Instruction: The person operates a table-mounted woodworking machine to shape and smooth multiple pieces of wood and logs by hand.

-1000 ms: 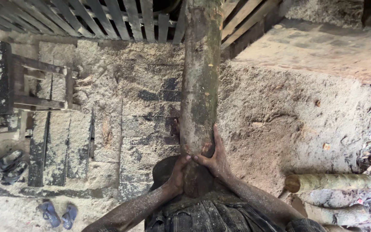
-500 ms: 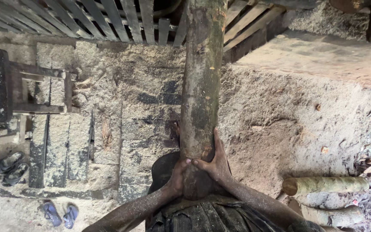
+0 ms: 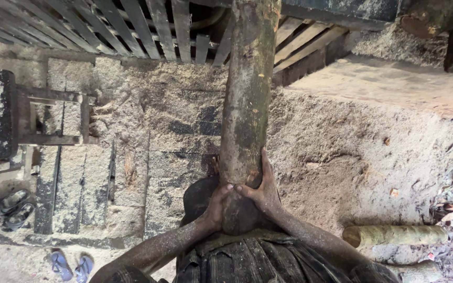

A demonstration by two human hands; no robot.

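log (image 3: 247, 105): long, round, rough-barked, ran from top centre to lower centre of frame. left hand (image 3: 217, 207) and right hand (image 3: 263, 191) clasped its near end, fingers wrapped tight. sawdust-caked ground (image 3: 342, 157) beneath.

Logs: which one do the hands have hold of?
The long dark log running up the middle; both hands clasp its near end. The pale shorter log lies untouched on the sawdust at right.

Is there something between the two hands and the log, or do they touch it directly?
Nothing visible lies between them. The left hand and right hand both press bare on the near end of the log, fingers wrapped around it.
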